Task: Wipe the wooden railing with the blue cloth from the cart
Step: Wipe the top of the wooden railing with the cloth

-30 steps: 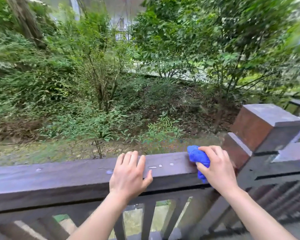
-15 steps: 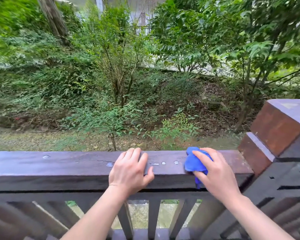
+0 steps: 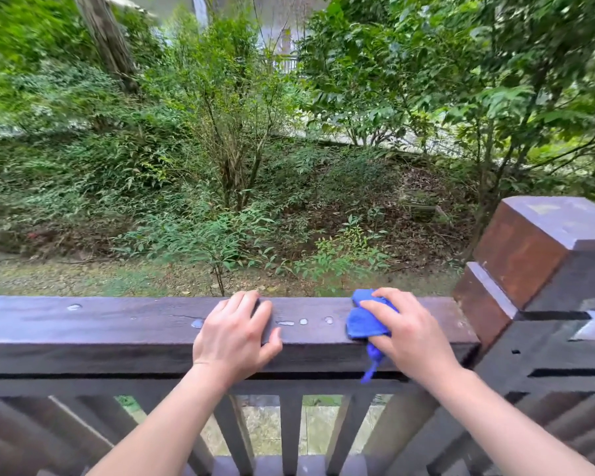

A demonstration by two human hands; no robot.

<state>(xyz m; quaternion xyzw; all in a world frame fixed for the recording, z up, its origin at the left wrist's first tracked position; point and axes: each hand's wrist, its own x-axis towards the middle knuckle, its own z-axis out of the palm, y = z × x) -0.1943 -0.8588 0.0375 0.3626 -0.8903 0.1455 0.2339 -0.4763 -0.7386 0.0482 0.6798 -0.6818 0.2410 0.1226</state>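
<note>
**Cloth works leftward along the rail**

Cloth (image 3: 366, 324), blue and bunched, lies on top of the rail (image 3: 117, 324), pressed down under the right hand (image 3: 409, 333); a loose tail of it hangs over the near edge. The fingers are curled over the wad, gripping it against the wood. A second ago the cloth sat close against the post (image 3: 529, 255); now a bare strip of rail shows between hand and post, so the wipe has moved left, away from the corner.

The left hand (image 3: 234, 334) lies flat on the rail, fingers spread over the top and thumb hooked at the near edge, holding nothing. It has kept its place there as a brace.

Between the two hands several water drops (image 3: 303, 321) bead on the wood, with another just left of the left hand and one far off to the left. These look like the next stretch to clear. By my judgement the job is at an early stage: only the short part by the post has been passed over, and the left hand will need to shift out of the cloth's path.
</note>
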